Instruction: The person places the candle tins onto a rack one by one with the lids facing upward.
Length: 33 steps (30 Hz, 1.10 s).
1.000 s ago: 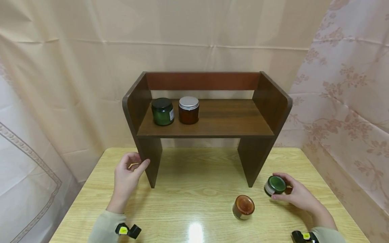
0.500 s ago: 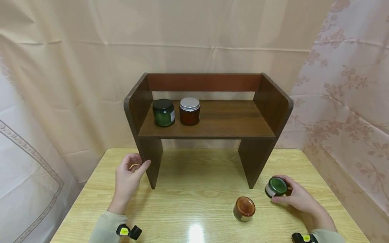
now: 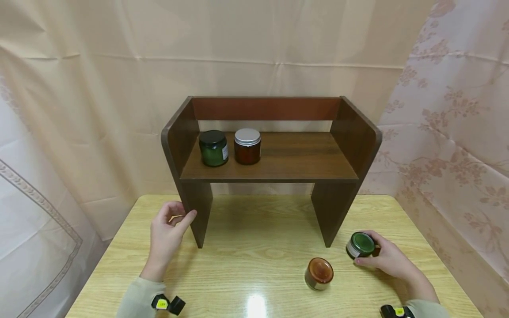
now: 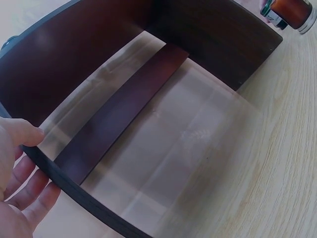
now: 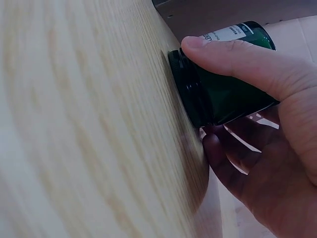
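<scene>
My left hand (image 3: 169, 227) holds the front edge of the left side panel of a dark brown wooden desk shelf (image 3: 270, 165). In the left wrist view the thumb lies on the panel's inner face and the fingers on its outer face. On the right, my right hand (image 3: 391, 260) grips a green glass jar (image 3: 361, 244), thumb on one side and fingers on the other. This jar stands upside down, its black lid (image 5: 190, 89) against the table and a white label near the thumb. An amber jar (image 3: 319, 273), also bottom up, stands to its left.
On the shelf's upper board stand a green jar with a black lid (image 3: 213, 148) and an amber jar with a silver lid (image 3: 247, 146), side by side at the left. Pale curtains (image 3: 278, 44) hang behind the light wooden table (image 3: 222, 282).
</scene>
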Each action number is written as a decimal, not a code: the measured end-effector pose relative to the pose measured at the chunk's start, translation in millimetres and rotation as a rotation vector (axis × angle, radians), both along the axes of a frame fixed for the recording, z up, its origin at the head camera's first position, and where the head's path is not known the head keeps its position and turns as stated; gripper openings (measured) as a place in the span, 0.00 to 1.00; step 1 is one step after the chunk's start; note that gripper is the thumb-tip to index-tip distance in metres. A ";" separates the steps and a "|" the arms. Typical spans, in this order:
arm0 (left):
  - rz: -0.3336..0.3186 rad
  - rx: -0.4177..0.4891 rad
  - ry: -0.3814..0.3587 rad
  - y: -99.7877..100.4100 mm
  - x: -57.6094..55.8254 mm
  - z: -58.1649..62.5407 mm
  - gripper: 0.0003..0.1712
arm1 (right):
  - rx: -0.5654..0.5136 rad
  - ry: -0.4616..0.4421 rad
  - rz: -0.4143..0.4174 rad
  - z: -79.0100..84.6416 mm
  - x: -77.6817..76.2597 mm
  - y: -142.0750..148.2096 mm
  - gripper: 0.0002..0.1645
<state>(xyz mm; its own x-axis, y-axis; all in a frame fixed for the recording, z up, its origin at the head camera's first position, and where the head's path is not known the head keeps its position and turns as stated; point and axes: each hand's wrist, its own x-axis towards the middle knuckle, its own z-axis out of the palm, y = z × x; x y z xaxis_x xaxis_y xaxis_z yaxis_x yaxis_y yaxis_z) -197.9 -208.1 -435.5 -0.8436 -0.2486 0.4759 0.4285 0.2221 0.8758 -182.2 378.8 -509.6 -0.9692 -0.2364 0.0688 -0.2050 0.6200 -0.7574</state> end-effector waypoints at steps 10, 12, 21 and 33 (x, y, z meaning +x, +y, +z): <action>0.005 0.000 -0.007 1.4 1.3 2.0 0.14 | 0.005 -0.003 -0.007 0.8 0.0 -0.6 0.45; 0.005 0.000 -0.008 1.5 1.6 2.0 0.14 | 0.001 -0.005 -0.006 1.3 0.1 -0.9 0.45; 0.009 0.002 -0.022 1.6 1.7 1.3 0.15 | -0.025 -0.026 -0.010 2.7 0.3 -1.5 0.45; 0.017 0.004 -0.033 1.2 0.9 0.2 0.16 | 0.015 -0.018 -0.030 1.6 -1.7 0.0 0.46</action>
<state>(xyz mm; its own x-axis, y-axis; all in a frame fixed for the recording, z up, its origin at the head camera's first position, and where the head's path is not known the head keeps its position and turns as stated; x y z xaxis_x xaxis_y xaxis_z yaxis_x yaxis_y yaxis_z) -197.0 -206.9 -435.3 -0.8545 -0.2650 0.4468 0.3954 0.2259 0.8903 -183.9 378.8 -508.1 -0.9770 -0.2076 0.0476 -0.1720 0.6370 -0.7514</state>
